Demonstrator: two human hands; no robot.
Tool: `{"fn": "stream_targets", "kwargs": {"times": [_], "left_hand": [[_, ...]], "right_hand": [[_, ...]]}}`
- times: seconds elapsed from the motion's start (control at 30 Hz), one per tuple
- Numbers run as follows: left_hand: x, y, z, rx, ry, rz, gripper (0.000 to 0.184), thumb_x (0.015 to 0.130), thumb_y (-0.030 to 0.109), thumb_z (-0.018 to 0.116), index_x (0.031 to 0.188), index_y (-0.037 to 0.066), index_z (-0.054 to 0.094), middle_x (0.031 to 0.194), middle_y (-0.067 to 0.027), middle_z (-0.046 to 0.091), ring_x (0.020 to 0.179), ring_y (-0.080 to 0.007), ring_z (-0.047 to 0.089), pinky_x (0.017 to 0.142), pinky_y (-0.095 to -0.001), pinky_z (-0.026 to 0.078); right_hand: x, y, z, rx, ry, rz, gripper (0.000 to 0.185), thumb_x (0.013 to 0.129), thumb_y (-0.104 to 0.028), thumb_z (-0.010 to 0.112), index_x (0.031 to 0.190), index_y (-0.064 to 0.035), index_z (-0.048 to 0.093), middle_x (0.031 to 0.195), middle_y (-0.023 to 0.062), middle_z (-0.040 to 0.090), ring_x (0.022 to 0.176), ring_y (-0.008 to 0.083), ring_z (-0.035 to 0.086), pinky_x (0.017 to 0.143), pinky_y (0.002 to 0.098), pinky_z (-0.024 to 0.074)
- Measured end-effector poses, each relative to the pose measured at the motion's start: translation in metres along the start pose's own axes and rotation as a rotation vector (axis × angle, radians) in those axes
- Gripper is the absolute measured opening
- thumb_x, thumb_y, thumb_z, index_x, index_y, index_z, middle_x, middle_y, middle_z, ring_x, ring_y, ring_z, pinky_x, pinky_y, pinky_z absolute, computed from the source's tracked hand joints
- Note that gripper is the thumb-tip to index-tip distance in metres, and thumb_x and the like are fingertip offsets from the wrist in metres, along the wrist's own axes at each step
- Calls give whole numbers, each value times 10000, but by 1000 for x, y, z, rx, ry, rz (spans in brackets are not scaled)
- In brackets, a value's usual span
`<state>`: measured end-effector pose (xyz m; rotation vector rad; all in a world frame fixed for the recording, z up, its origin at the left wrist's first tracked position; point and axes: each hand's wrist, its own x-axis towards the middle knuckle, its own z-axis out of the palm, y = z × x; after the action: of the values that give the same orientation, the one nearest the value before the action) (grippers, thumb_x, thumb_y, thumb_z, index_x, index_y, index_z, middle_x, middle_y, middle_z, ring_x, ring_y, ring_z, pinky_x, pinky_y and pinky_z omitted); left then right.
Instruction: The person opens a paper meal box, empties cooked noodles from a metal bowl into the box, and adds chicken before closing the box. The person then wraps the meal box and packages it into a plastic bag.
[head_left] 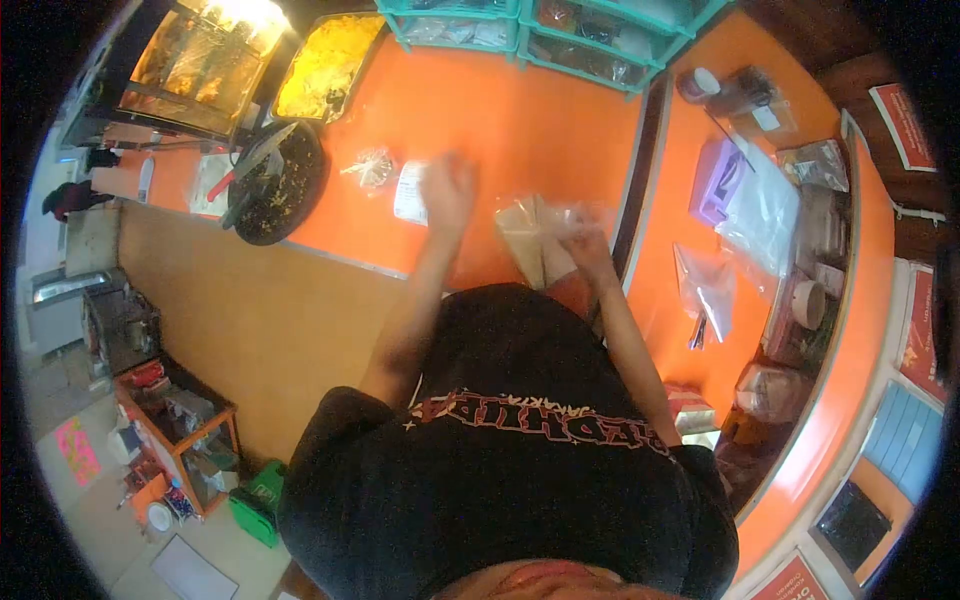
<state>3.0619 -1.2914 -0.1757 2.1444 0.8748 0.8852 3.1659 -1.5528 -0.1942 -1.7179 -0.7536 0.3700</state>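
Observation:
My left hand [448, 190] is over the orange counter [490, 110], right beside a white paper label [409, 192]. It is blurred, and its fingers do not show clearly. My right hand [588, 250] is closed on a clear plastic bag [575, 218] at the counter's near edge. Touching that bag on its left is a clear packet with beige contents [523, 238]. To the left of the label lies a small clear bag [370, 168] with pale contents.
A dark round pan [275, 205] with crumbs and a red-handled utensil stands left, below a tray of yellow food [325, 65]. Teal drawers [450, 42] line the back. On the right counter are a purple box [716, 182], plastic sheets [755, 220] and a cone-shaped bag [705, 285].

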Motion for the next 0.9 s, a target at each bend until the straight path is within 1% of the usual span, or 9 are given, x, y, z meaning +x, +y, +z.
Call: {"fn": "stream_targets", "kwargs": {"times": [0.07,0.1,0.17,0.27,0.37,0.47,0.57,0.67,0.9], "left_hand": [[29,-44,-27,171,298,-50,461,849,249,699,1201,-1,538,1118,-246,588,1014,-399,584,859,-500,473],[42,-65,-47,349,480,50,560,831,277,724,1259,-9,505,1193,-252,559,1076,-408,564,904,-501,464],[60,-103,-88,507,335,-125,612,817,300,748,1314,55,487,1277,-222,522,1149,-409,534,952,-504,449],[73,-132,-118,686,50,-344,555,804,316,762,1280,117,556,1213,-222,607,1104,-400,594,907,-487,487],[84,-213,-118,529,-94,-191,401,791,319,774,1133,137,672,1048,-201,702,984,-375,671,825,-461,527],[88,-181,-128,544,-44,-210,284,790,308,773,965,91,724,887,-188,727,868,-357,707,766,-448,544],[88,-149,-131,401,-8,-339,262,800,313,769,920,82,734,893,-187,725,879,-364,701,775,-448,538],[89,-155,-123,368,-11,-284,295,825,314,774,915,38,721,846,-164,725,839,-297,709,743,-407,539],[78,-139,-115,-338,46,-636,371,820,284,819,980,-11,660,924,-67,689,823,-156,644,753,-320,520]], "right_hand": [[5,-21,-13,506,109,274,127,954,-88,628,1047,-15,674,894,58,681,899,186,663,826,342,542],[4,-13,-22,329,88,273,144,959,-78,613,1081,-12,654,913,63,679,911,176,660,827,331,540],[-4,8,-40,-26,46,270,189,971,-57,582,1150,-7,613,952,73,675,934,155,653,830,310,536],[0,-4,-36,142,74,266,207,979,-58,552,1176,4,574,937,71,675,944,150,648,824,303,523],[5,-30,-34,135,-34,304,177,976,-68,555,1139,-2,581,957,70,665,943,156,645,831,299,514],[9,-60,-35,152,-8,254,224,958,-97,603,1161,-6,578,1026,76,660,950,161,642,861,303,505],[15,-69,-42,108,1,254,362,884,-197,721,1182,-35,593,1053,98,650,955,197,650,832,325,529],[17,-107,-45,-282,-196,187,298,917,-157,688,1164,-11,609,1042,127,658,952,183,647,823,323,521],[6,-64,-23,-204,-287,195,288,887,-189,732,1088,9,673,977,141,693,928,188,655,805,325,516]]}}
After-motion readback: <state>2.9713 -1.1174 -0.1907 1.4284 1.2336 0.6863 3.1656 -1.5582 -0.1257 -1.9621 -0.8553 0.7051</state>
